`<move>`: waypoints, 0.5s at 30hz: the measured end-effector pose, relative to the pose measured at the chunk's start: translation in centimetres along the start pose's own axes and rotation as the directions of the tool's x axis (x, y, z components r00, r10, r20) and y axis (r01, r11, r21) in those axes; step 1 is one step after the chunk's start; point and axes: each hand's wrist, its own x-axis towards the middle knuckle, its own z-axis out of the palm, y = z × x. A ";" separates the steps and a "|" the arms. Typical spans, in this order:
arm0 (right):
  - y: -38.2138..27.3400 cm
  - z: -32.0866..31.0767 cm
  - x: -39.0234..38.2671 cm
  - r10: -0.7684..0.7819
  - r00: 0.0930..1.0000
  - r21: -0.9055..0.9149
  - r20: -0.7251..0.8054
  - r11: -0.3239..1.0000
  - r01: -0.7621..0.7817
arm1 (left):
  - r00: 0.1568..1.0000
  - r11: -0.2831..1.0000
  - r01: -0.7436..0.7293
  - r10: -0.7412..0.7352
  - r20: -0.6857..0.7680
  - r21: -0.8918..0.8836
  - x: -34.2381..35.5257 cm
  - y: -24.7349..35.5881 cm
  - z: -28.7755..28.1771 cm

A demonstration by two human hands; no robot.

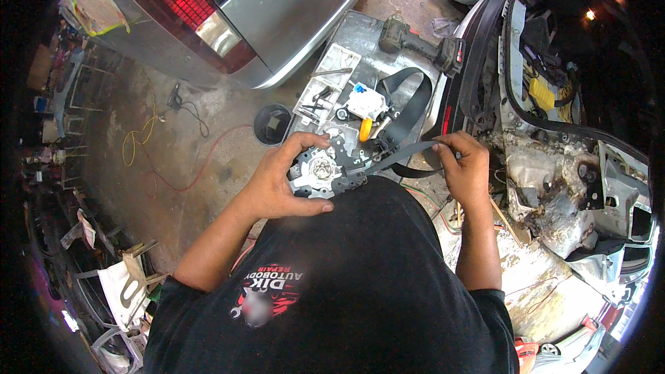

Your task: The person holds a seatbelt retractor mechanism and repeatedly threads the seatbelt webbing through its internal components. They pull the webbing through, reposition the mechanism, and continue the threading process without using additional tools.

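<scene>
My left hand (273, 183) is wrapped round the rim of a seat belt retractor (322, 170), a dark metal body with a pale round hub, close in front of my shirt. Grey belt webbing (398, 157) runs from the retractor to the right. Its other stretch is pinched between thumb and fingers of my right hand (465, 166), so the strap is pulled fairly straight. Just beyond lie a white mechanism (367, 102) with a blue piece and a yellow-orange part (366, 129). More dark webbing (413, 114) loops over the worktop beside them.
On the metal worktop (367, 31) are a cordless power tool (419, 45) and a white tray (329, 76) with small parts. A black bucket (272, 125) stands left of it. A silver car (291, 7) is ahead; a stripped car body (554, 166) is at right. Cords (197, 180) cross the floor.
</scene>
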 end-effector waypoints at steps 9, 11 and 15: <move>1.4 -0.8 0.5 0.065 0.994 0.044 -0.090 0.997 -0.061 | 1.000 1.000 -0.018 0.018 -0.005 -0.012 0.0 -0.6 0.1; 1.5 -0.8 0.5 0.072 0.993 0.040 -0.089 0.997 -0.069 | 1.000 1.000 -0.027 0.026 -0.008 -0.004 0.2 -0.5 0.1; 1.6 -0.5 0.2 0.060 0.996 0.029 -0.072 0.998 -0.058 | 0.996 0.997 0.072 -0.072 0.055 0.014 0.1 0.3 -0.5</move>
